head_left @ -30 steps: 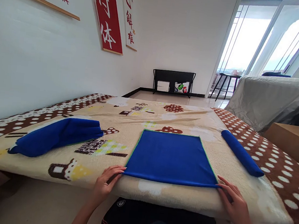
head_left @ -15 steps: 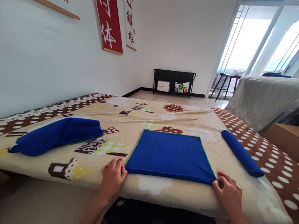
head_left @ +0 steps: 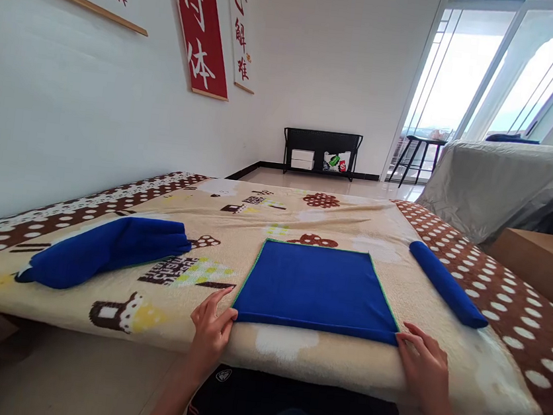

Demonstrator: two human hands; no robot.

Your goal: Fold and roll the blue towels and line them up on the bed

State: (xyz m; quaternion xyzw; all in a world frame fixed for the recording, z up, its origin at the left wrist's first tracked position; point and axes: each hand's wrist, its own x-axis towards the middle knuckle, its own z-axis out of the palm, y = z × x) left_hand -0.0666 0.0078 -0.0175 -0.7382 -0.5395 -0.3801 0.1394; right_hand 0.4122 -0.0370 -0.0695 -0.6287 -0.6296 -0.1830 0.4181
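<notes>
From the head view, my only one, I see the blue cloth (head_left: 317, 285) flat on the patterned blanket (head_left: 359, 360), its near edge now showing a narrow turned band (head_left: 315, 326) absent a second ago; I judge only that strip worked. The left hand (head_left: 212, 330) meets one near corner, index finger spread from thumb, the right hand (head_left: 423, 367) the other, fingers bunched; I cannot tell whether either grips.

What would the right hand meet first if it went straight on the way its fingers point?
Most likely the flat blue cloth: the right hand has its fingertips at the near right corner, and their line runs forward and leftward over it. Exact height is unclear.
</notes>
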